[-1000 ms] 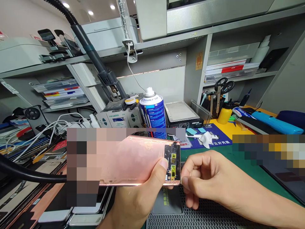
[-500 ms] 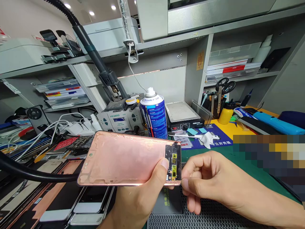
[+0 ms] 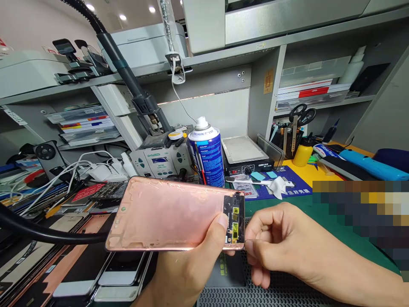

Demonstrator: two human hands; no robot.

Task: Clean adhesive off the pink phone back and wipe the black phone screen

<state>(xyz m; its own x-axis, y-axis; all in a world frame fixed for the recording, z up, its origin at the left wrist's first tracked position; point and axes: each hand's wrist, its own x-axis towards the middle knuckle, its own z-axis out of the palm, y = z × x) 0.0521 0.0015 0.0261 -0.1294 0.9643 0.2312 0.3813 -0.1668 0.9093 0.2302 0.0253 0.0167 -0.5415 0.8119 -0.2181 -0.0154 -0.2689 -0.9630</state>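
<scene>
My left hand (image 3: 194, 264) grips a phone screen (image 3: 172, 217) from below, its thumb pressed on the copper-coloured back. A black strip with yellow-edged connectors runs along the screen's right end. At the lower right corner, my right hand (image 3: 271, 243) is closed, thumb and forefinger pinched against or right beside the edge. Whatever lies between those fingertips is hidden. The screen is held raised and tilted over a black perforated mat (image 3: 230, 296) and a dark pad with green lettering (image 3: 231, 273).
Several phones and screens (image 3: 76, 273) lie at the left, with a black hose (image 3: 47, 236) above them. Behind stand a blue spray can (image 3: 207, 157), a soldering station (image 3: 158, 160) and a heating plate (image 3: 246, 153). A yellow bottle (image 3: 302, 153) and scissors (image 3: 300, 115) are at right.
The phone screen has shifted very slightly to the right and down together with my left thumb. My right hand keeps its pinch at the corner, almost unmoved.
</scene>
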